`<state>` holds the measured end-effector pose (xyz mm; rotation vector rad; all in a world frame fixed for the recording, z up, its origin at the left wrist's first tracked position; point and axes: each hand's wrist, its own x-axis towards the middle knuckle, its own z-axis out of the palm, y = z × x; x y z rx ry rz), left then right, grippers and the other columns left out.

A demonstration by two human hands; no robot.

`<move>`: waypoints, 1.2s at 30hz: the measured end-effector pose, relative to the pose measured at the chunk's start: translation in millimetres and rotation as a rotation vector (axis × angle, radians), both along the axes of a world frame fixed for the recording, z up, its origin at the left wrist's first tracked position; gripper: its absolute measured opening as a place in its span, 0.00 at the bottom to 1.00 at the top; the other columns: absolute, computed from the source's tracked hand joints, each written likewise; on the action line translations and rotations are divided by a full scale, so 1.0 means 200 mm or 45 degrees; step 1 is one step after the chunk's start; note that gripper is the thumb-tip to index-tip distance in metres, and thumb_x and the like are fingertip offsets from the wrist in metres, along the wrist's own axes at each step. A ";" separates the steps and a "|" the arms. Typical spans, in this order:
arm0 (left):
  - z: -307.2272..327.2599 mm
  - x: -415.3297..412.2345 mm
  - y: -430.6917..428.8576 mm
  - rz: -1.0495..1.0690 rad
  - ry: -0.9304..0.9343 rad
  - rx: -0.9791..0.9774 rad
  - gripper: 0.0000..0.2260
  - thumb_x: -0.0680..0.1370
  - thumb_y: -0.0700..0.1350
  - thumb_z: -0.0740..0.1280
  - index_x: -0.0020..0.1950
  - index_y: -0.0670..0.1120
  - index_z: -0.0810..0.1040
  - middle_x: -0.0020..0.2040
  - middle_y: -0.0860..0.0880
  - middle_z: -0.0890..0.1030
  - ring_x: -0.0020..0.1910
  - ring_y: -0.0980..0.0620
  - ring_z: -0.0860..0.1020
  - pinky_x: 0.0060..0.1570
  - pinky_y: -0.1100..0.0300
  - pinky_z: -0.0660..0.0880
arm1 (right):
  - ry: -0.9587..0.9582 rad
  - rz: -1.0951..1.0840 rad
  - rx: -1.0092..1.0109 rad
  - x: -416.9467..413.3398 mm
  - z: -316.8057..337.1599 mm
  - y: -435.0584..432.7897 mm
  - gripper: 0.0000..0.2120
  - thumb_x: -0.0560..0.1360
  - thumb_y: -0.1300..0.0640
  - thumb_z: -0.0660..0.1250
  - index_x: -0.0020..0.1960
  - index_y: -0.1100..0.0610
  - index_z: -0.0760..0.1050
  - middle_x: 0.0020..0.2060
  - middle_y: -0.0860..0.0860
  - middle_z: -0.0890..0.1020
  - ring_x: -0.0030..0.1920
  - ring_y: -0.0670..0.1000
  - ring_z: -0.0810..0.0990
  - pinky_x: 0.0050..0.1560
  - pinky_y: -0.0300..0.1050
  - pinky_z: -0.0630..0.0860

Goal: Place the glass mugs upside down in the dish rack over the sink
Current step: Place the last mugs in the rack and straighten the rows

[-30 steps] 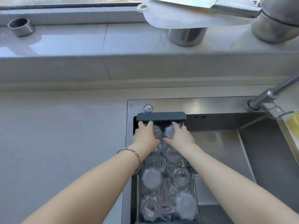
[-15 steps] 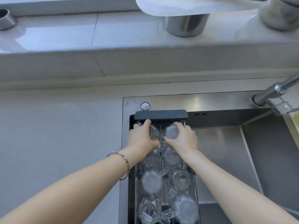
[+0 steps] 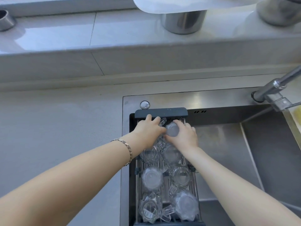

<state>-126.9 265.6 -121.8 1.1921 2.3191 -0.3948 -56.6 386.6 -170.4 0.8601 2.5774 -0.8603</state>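
So both hands are up at the far end of the dish rack [image 3: 162,112], which sits across the left part of the steel sink [image 3: 228,144]. The right hand [image 3: 184,136] is wrapped around an upside-down glass mug [image 3: 172,129], base facing up, right by the rack's dark far end piece. The left hand [image 3: 149,129] is curled over another mug [image 3: 162,122] just beside it, fingers reaching to the end piece. You only see a bit of glass poking out past the fingers, so I honestly can't tell if it's properly gripping it or just resting on top. That wrist has a bracelet [image 3: 127,150] on it.

Nearer the camera the rack is already packed: six more mugs in two columns, all base-up as far as I can see. The pair right behind the hands is partly hidden by the wrists [image 3: 150,154] [image 3: 171,154], then a middle pair [image 3: 152,178] [image 3: 180,176], then the near pair [image 3: 150,207] [image 3: 185,206]. The near-left one has a barcode sticker on it. They're crowded, handles touching neighbours.

Around it: grey countertop [image 3: 57,136] to the left, a small round button [image 3: 144,104] on the sink's far ledge, the faucet [image 3: 276,88] coming in from the right, and something yellow at the right edge, cut off. On the far sill there's a steel cup [image 3: 183,22] with a white board [image 3: 179,4] over it, and another metal cup [image 3: 6,20] far left.
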 end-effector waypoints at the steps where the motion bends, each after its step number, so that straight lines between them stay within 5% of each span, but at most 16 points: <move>1: -0.01 -0.01 0.00 0.025 -0.012 0.011 0.27 0.74 0.34 0.65 0.70 0.51 0.64 0.66 0.43 0.65 0.62 0.39 0.66 0.45 0.54 0.72 | 0.006 -0.001 -0.003 0.00 0.00 0.00 0.32 0.66 0.44 0.71 0.68 0.48 0.66 0.61 0.56 0.74 0.61 0.60 0.70 0.60 0.48 0.68; 9: -0.13 -0.05 -0.07 0.118 0.005 0.104 0.34 0.72 0.32 0.67 0.74 0.50 0.60 0.71 0.42 0.61 0.66 0.41 0.66 0.53 0.52 0.75 | 0.122 -0.090 -0.042 0.00 0.00 -0.01 0.33 0.65 0.43 0.73 0.67 0.51 0.68 0.61 0.56 0.76 0.61 0.59 0.71 0.61 0.49 0.68; 12: -0.15 -0.05 -0.11 0.064 0.110 0.229 0.37 0.68 0.34 0.72 0.74 0.46 0.60 0.70 0.43 0.68 0.68 0.41 0.67 0.56 0.52 0.74 | 0.210 -0.168 0.029 -0.01 0.00 -0.06 0.32 0.65 0.41 0.72 0.65 0.52 0.70 0.58 0.55 0.78 0.58 0.58 0.72 0.58 0.49 0.69; 15: -0.15 -0.04 -0.15 0.082 0.215 0.274 0.38 0.54 0.35 0.79 0.64 0.44 0.75 0.62 0.41 0.79 0.59 0.38 0.77 0.46 0.52 0.80 | 0.203 -0.193 0.034 -0.03 -0.02 -0.11 0.33 0.67 0.40 0.70 0.67 0.52 0.68 0.60 0.56 0.77 0.59 0.59 0.70 0.59 0.50 0.68; 18: -0.18 -0.03 -0.20 0.129 0.149 0.323 0.38 0.57 0.27 0.74 0.67 0.43 0.73 0.62 0.34 0.75 0.54 0.35 0.78 0.40 0.51 0.80 | 0.065 -0.069 0.015 -0.07 -0.03 -0.09 0.35 0.70 0.40 0.67 0.71 0.53 0.62 0.64 0.58 0.74 0.63 0.60 0.68 0.64 0.50 0.66; 25: -0.21 0.00 -0.20 0.148 0.320 0.398 0.41 0.43 0.34 0.79 0.57 0.46 0.82 0.45 0.41 0.84 0.39 0.43 0.82 0.30 0.59 0.78 | 0.194 -0.150 -0.482 0.00 -0.01 -0.04 0.40 0.70 0.47 0.72 0.73 0.55 0.55 0.71 0.55 0.66 0.71 0.55 0.65 0.69 0.48 0.63; 30: -0.19 0.09 -0.22 0.380 0.259 0.561 0.36 0.53 0.32 0.77 0.61 0.43 0.78 0.53 0.40 0.81 0.49 0.42 0.78 0.39 0.54 0.79 | 0.181 -0.065 -0.319 0.23 0.05 0.02 0.31 0.73 0.49 0.68 0.71 0.56 0.61 0.69 0.53 0.68 0.69 0.51 0.67 0.68 0.46 0.64; 33: -0.14 0.21 -0.25 0.500 -0.036 0.598 0.24 0.72 0.46 0.70 0.67 0.43 0.71 0.62 0.44 0.75 0.59 0.42 0.74 0.53 0.50 0.74 | 0.083 0.169 -0.214 0.32 0.05 -0.01 0.32 0.71 0.49 0.70 0.71 0.55 0.63 0.69 0.51 0.68 0.69 0.50 0.66 0.68 0.42 0.63; 36: -0.16 0.30 -0.29 0.430 -0.107 0.381 0.30 0.74 0.55 0.66 0.73 0.48 0.61 0.71 0.50 0.66 0.67 0.47 0.67 0.61 0.52 0.70 | 0.041 0.308 -0.198 0.32 0.02 -0.06 0.38 0.70 0.50 0.71 0.74 0.53 0.57 0.72 0.50 0.63 0.72 0.51 0.60 0.71 0.45 0.59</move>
